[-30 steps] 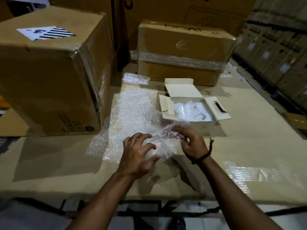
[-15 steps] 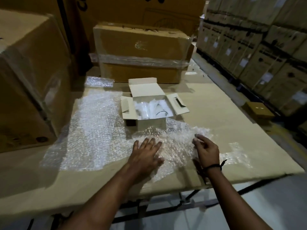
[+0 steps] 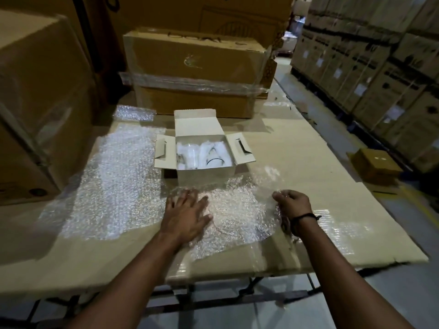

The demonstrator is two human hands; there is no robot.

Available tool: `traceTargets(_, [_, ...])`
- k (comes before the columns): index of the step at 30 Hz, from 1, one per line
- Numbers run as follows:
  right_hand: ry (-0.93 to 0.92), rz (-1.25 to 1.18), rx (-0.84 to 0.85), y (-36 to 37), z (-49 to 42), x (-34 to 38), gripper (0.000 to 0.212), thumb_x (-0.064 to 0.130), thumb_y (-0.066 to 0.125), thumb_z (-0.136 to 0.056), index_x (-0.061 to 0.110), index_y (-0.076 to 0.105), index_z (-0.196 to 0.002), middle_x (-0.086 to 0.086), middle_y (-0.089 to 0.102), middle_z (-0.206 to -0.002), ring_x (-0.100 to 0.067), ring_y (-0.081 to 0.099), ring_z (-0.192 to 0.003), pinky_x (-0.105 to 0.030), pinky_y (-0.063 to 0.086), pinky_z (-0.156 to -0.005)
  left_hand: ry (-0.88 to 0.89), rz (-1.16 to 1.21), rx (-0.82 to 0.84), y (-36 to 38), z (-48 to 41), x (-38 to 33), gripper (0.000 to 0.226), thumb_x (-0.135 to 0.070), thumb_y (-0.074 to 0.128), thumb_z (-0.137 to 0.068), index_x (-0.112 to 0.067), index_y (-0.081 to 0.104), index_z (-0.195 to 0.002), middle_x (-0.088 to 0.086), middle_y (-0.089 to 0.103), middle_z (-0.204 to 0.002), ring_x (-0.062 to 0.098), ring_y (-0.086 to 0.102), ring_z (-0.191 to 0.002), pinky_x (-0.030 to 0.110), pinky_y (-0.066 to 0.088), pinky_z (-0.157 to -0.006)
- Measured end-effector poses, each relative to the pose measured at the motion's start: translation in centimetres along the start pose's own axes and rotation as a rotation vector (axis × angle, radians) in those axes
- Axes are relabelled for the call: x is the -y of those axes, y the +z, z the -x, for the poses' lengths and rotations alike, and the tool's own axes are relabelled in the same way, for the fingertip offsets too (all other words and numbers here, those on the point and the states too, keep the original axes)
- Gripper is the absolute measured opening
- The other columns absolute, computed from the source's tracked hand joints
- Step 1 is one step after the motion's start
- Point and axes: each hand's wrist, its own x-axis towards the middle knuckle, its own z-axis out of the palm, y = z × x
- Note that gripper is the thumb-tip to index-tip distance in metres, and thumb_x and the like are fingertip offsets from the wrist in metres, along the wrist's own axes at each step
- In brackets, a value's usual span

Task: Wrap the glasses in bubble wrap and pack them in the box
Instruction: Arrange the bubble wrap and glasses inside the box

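A small white box (image 3: pixel 206 176) stands open on the cardboard-covered table (image 3: pixel 308 162), flaps spread. Inside it lie glasses (image 3: pixel 190 154) in pale wrapping. A sheet of bubble wrap (image 3: pixel 240 210) lies spread just in front of the box. My left hand (image 3: pixel 186 213) rests flat on the sheet's left part, fingers apart. My right hand (image 3: pixel 293 204) grips the sheet's right edge, fingers curled around it. A larger bubble wrap sheet (image 3: pixel 114 181) lies to the left of the box.
A big brown carton (image 3: pixel 40 103) stands on the table's left. A taped carton (image 3: pixel 197 72) sits behind the white box, with a small roll of bubble wrap (image 3: pixel 134 112) beside it. Stacked cartons (image 3: pixel 380 55) line the aisle right. A small box (image 3: pixel 375 165) is on the floor.
A crumpled bubble wrap sheet has been spread out flat in front of the box. My left hand went from clawed to flat; my right hand moved right with the sheet's edge.
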Motion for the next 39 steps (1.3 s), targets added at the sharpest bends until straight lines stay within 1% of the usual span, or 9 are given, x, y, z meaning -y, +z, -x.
traceTargets(6, [-0.407, 0.207, 0.223, 3.7, 4.8, 3.7, 0.014, 0.005, 0.069, -0.082, 0.018, 0.066, -0.078, 0.002, 0.07, -0.084, -0.01, 0.065, -0.082, -0.031, 0.053, -0.081, -0.017, 0.009, -0.014, 0.4, 0.7, 2.1, 0.086, -0.077, 0.001, -0.082, -0.033, 0.025, -0.152, -0.003, 0.015, -0.163, 0.019, 0.008, -0.15, 0.057, -0.002, -0.115])
traceTargets(9, [-0.536, 0.47, 0.313, 6.9, 7.6, 3.9, 0.003, 0.019, 0.065, -0.086, 0.019, 0.067, -0.088, 0.002, 0.069, -0.093, -0.014, 0.063, -0.087, -0.03, 0.049, -0.08, -0.043, 0.107, -0.137, 0.2, 1.1, 2.9, 0.075, -0.067, 0.005, -0.09, -0.032, 0.031, -0.151, -0.004, 0.023, -0.161, 0.016, 0.012, -0.149, 0.051, 0.001, -0.116])
traceTargets(14, [-0.539, 0.952, 0.469, 12.4, 10.6, 2.0, 0.016, 0.03, 0.055, -0.087, 0.022, 0.064, -0.096, -0.003, 0.067, -0.107, -0.027, 0.061, -0.1, -0.03, 0.045, -0.082, -0.09, 0.253, -0.343, -0.7, 2.0, 3.5, 0.065, -0.052, 0.014, -0.092, -0.027, 0.041, -0.146, -0.003, 0.038, -0.154, 0.017, 0.026, -0.145, 0.043, 0.013, -0.115])
traceTargets(19, [-0.628, 1.118, 0.659, 13.1, 11.1, -0.4, 0.06, 0.062, 0.037, -0.091, 0.021, 0.051, -0.134, -0.004, 0.043, -0.146, -0.018, 0.034, -0.137, -0.036, 0.018, -0.113, 0.001, 0.194, -0.217, -0.5, 1.9, 4.0, 0.068, -0.061, 0.006, -0.09, -0.04, 0.03, -0.149, -0.003, 0.027, -0.159, 0.018, 0.017, -0.148, 0.046, 0.01, -0.116])
traceTargets(22, [-0.661, 1.125, 0.514, 11.8, 10.0, -0.1, 0.085, 0.077, 0.009, -0.084, 0.023, 0.039, -0.143, 0.001, 0.029, -0.155, -0.013, 0.019, -0.144, -0.035, 0.006, -0.117, 0.023, 0.083, -0.085, -0.2, 1.8, 4.0, 0.077, -0.073, -0.002, -0.083, -0.046, 0.032, -0.147, -0.002, 0.017, -0.162, 0.017, 0.006, -0.15, 0.051, 0.006, -0.116])
traceTargets(29, [-0.511, 1.305, 0.509, 9.9, 8.1, -2.9, 0.067, 0.057, 0.021, -0.096, 0.025, 0.008, -0.152, 0.005, 0.0, -0.161, -0.013, -0.004, -0.147, -0.04, -0.002, -0.117, 0.058, 0.065, -0.134, -0.1, 1.6, 3.7, 0.072, -0.064, 0.009, -0.086, -0.039, 0.029, -0.15, -0.004, 0.013, -0.163, 0.017, 0.007, -0.15, 0.052, 0.005, -0.116])
traceTargets(32, [-0.49, 1.264, 0.462, 9.7, 8.0, -2.4, 0.061, 0.053, 0.027, -0.097, 0.025, 0.021, -0.15, 0.001, 0.008, -0.16, -0.016, 0.005, -0.147, -0.039, 0.005, -0.117, 0.104, 0.022, 0.01, -0.2, 1.2, 3.7, 0.061, -0.062, 0.016, -0.096, -0.038, 0.024, -0.151, -0.007, 0.01, -0.163, 0.018, 0.003, -0.15, 0.056, 0.001, -0.116])
traceTargets(36, [-0.294, 1.119, 0.021, 8.8, 8.3, -0.7, 0.061, 0.057, 0.051, -0.084, 0.025, 0.045, -0.136, -0.006, 0.043, -0.141, -0.027, 0.04, -0.128, -0.037, 0.032, -0.105, 0.09, 0.015, 0.03, 0.1, 1.2, 3.9, 0.057, -0.06, 0.02, -0.098, -0.04, 0.024, -0.151, -0.008, 0.011, -0.163, 0.019, 0.003, -0.15, 0.054, 0.0, -0.116])
traceTargets(39, [-0.085, 1.255, 0.064, 9.1, 8.0, 0.5, 0.052, 0.06, 0.061, -0.074, 0.021, 0.058, -0.108, -0.006, 0.06, -0.113, -0.029, 0.055, -0.106, -0.035, 0.043, -0.09, 0.085, 0.018, 0.008, 0.1, 1.3, 3.7, 0.059, -0.061, 0.02, -0.096, -0.04, 0.026, -0.15, -0.005, 0.012, -0.163, 0.02, 0.003, -0.15, 0.054, 0.0, -0.117])
